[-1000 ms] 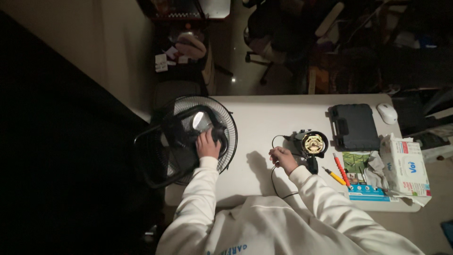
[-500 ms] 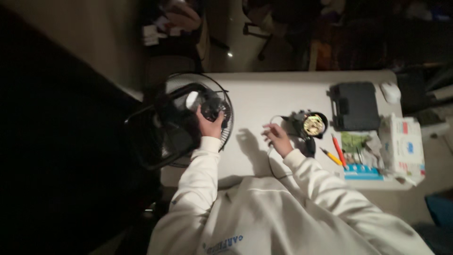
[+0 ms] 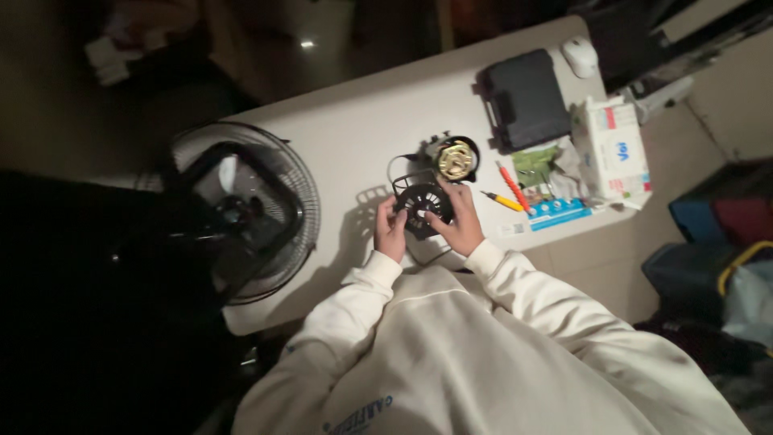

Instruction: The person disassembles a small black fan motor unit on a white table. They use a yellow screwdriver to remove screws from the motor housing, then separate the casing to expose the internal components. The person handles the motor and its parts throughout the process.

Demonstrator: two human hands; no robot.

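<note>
A round black slotted plastic cover (image 3: pixel 422 204) is held between both hands above the white table (image 3: pixel 354 129). My left hand (image 3: pixel 390 231) grips its left edge. On its right and lower edge rests my right hand (image 3: pixel 457 223). Just beyond the cover lies a fan motor (image 3: pixel 455 158) with a brass-coloured core and a black cord. A fan with a wire guard and black stand (image 3: pixel 237 213) lies at the table's left end, apart from both hands.
A black case (image 3: pixel 525 98) and a white mouse (image 3: pixel 580 56) sit at the far right of the table. A white box (image 3: pixel 615 150), a green packet (image 3: pixel 538 165), a blue card (image 3: pixel 557 212) and orange and yellow screwdrivers (image 3: pixel 507 190) lie near the right edge. Bags stand on the floor at right.
My left hand left the fan guard and came across to the black cover by the motor. My right hand moved onto the cover too. The view swung and tilted.
</note>
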